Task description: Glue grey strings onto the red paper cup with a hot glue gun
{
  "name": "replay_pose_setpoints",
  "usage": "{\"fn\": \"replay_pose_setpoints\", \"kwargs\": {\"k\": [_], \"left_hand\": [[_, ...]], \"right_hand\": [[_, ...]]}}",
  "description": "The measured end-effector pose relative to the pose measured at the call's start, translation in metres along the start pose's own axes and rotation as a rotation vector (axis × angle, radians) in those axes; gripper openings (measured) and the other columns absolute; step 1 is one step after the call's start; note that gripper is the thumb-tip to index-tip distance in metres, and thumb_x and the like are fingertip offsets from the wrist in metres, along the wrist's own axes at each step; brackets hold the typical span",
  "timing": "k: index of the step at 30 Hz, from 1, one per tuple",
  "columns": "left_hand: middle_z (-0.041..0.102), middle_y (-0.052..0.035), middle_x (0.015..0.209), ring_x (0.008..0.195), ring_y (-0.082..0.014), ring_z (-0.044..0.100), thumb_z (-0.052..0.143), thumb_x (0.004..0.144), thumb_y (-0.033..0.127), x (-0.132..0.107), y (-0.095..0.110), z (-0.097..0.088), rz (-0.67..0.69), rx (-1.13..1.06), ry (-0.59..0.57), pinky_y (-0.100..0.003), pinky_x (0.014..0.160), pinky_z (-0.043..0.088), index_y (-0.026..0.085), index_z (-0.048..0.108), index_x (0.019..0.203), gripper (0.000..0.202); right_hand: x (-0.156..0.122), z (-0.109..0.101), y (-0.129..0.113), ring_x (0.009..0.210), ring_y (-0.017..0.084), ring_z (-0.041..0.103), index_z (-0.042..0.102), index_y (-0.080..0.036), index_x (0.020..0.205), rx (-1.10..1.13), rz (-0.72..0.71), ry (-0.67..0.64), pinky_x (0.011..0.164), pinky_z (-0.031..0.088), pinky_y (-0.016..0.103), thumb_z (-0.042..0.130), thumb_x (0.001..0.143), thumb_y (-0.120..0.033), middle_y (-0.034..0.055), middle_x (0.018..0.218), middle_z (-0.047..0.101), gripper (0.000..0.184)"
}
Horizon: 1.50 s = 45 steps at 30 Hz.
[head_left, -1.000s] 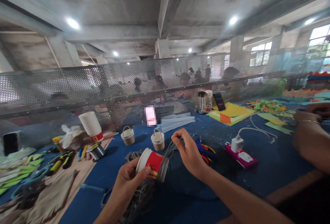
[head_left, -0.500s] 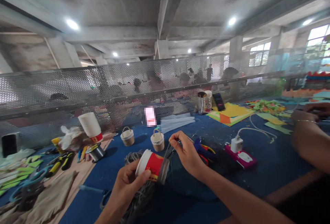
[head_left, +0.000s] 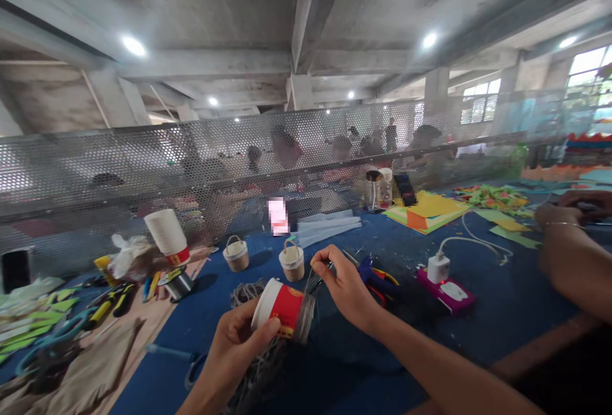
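Note:
My left hand (head_left: 241, 342) is closed around a red and white paper cup (head_left: 285, 306), tipped on its side with one end toward the right. Grey cord (head_left: 304, 318) is wound round that right end. Pinched in my right hand (head_left: 347, 284) is a thin strand of cord that runs down to the cup. A tangled heap of grey cord (head_left: 265, 364) lies below the cup, partly hidden by my left hand. Just beyond stand two small baskets with handles, one on the left (head_left: 236, 254) and one nearer (head_left: 291, 262).
A stack of paper cups (head_left: 167, 236) rises at the left, near scissors (head_left: 52, 342) and cutters. Blue-handled pliers (head_left: 377, 275) and a purple power strip (head_left: 447, 289) lie to the right. A co-worker's arm (head_left: 574, 255) rests at the far right. Perforated metal screen (head_left: 215, 166) behind.
My right hand has shifted slightly left and down toward the cup with the strand. The cup has turned a little in my left hand.

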<state>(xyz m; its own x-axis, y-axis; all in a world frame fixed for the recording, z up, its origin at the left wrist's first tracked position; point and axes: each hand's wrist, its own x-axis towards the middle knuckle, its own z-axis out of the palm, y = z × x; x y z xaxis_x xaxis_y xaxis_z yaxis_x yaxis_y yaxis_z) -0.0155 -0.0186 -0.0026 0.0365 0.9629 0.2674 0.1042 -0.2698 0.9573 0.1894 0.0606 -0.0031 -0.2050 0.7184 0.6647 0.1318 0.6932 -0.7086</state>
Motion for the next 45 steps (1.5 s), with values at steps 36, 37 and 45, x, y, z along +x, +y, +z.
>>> {"fn": "replay_pose_setpoints", "kwargs": {"k": [36,37,45], "left_hand": [[0.07,-0.006,0.073,0.065,-0.0199,0.06,0.074,0.073,0.041,0.002,-0.006,-0.005,0.014,-0.02,0.08,-0.029,0.065,0.051,0.013,0.077,0.094,0.035],[0.07,-0.0059,0.074,0.067,-0.0202,0.06,0.074,0.074,0.041,0.003,-0.006,-0.005,0.02,-0.023,0.081,-0.029,0.065,0.051,0.013,0.077,0.093,0.035],[0.074,-0.0057,0.08,0.073,-0.0232,0.063,0.075,0.074,0.042,0.003,0.004,-0.001,0.035,0.08,0.126,-0.027,0.067,0.05,0.015,0.078,0.098,0.036]], "right_hand": [[0.001,0.006,0.006,0.076,0.014,0.056,0.062,-0.017,0.086,0.206,0.277,-0.334,0.07,0.043,0.025,0.055,0.091,-0.022,0.0005,0.082,0.062,0.01],[0.001,0.006,0.005,0.075,0.014,0.056,0.062,-0.016,0.086,0.232,0.305,-0.353,0.069,0.043,0.024,0.056,0.09,-0.023,0.0005,0.081,0.062,0.01],[-0.001,0.003,0.011,0.089,0.02,0.062,0.069,-0.019,0.102,0.133,0.158,-0.306,0.082,0.048,0.032,0.058,0.089,-0.025,0.0057,0.096,0.068,0.017]]}}
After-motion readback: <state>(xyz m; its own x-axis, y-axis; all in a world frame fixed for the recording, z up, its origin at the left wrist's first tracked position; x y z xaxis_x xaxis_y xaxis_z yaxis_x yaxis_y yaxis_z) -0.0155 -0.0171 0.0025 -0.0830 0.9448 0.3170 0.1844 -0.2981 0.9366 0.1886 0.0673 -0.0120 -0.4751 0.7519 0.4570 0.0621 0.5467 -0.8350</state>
